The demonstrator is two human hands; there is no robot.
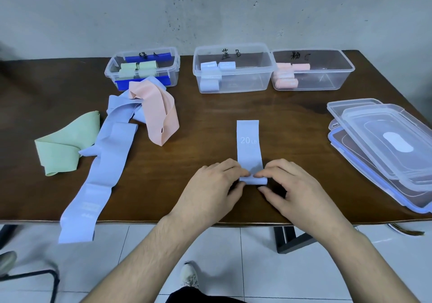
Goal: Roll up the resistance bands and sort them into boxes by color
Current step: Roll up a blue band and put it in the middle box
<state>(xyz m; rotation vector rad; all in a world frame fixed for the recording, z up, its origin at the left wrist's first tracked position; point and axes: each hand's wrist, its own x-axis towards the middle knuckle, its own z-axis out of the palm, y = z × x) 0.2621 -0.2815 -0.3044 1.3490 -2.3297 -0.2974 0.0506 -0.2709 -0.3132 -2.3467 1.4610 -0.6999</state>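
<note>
We are at the rolling step: the blue band (248, 144) marked 20 LB lies flat on the table (210, 120), stretching away from us, and its near end is already turned over into a small roll. Our left hand (214, 186) and right hand (288, 186) sit on either side of that roll, fingers curled and pinching its ends, fingertips nearly meeting over the middle; how tight the roll is, we cannot quite tell from here.

Next, we judge, the roll must be pushed forward evenly so it stays straight, then carried to the middle box (233, 85), where other blue rolls already lie. The green box (112, 71) and pink box (346, 69) flank it. Unrolled bands wait at our left: a green band (63, 148), a long blue band (93, 186) and a pink band (159, 113).
</note>
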